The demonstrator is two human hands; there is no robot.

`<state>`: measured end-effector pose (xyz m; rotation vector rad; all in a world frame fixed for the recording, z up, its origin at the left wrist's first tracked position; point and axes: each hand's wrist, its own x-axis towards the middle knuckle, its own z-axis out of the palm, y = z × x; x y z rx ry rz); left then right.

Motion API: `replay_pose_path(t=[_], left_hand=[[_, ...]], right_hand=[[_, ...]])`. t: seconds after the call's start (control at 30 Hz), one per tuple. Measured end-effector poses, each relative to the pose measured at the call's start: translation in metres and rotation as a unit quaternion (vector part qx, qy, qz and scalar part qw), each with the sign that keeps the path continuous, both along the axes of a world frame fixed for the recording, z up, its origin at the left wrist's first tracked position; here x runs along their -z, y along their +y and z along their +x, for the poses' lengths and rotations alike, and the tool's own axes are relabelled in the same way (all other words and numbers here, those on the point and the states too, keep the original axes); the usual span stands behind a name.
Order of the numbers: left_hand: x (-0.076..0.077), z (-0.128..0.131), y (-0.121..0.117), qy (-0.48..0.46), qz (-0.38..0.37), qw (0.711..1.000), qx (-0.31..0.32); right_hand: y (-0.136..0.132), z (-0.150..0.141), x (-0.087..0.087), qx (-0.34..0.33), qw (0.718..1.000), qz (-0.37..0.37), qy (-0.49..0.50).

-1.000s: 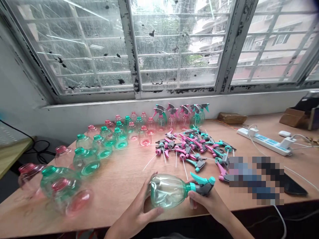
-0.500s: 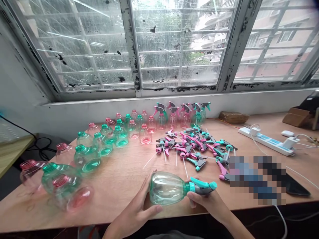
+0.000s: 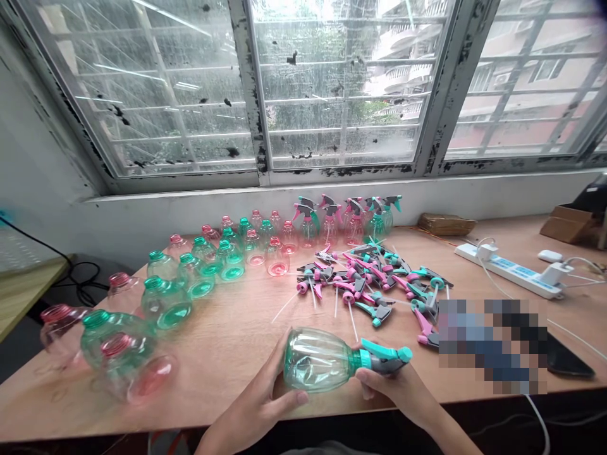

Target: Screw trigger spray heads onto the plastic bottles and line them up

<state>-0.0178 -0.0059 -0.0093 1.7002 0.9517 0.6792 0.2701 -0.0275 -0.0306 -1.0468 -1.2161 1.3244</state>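
Note:
A clear green spray bottle [image 3: 317, 359] lies on its side in the air above the table's front edge, its teal and grey trigger head [image 3: 386, 357] pointing right. My left hand [image 3: 270, 392] is wrapped around the bottle's base, thumb along the lower side. At the neck and trigger head, my right hand [image 3: 391, 382] grips with the thumb in front; its other fingers are mostly hidden behind. Beyond the bottle is a heap of pink, teal and grey trigger heads [image 3: 360, 278] with thin white dip tubes.
Open pink and green bottles [image 3: 165, 300] stand in rows on the left of the wooden table [image 3: 227, 354]. Several spray bottles with heads [image 3: 353, 227] stand by the wall. At the right are a power strip [image 3: 509, 270], a brown package [image 3: 446, 224], a cardboard box [image 3: 566, 222] and a dark flat device [image 3: 566, 358].
Almost nothing differs. Both hands keep their hold on the spray bottle, and the view has shifted very slightly.

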Motion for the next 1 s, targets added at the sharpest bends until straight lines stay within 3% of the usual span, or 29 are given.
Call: replay_pose_path(t=[0.3,0.57,1.0], left_hand=[[-0.0040,0.0033,-0.0017,0.026,0.037,0.999,-0.005],[-0.0023,0.0012,-0.0006,0.001,-0.011,1.000,-0.005],[-0.0047,0.0030,-0.0011,0.024,0.017,1.000,-0.006]], right_hand=[[-0.0003,0.0015,-0.0019,-0.003,1.000,0.010,-0.001],[-0.0035,-0.0001,0.0012,-0.018,1.000,-0.010,-0.003],[-0.0025,0.0017,0.0037,-0.029,0.999,-0.008,-0.018]])
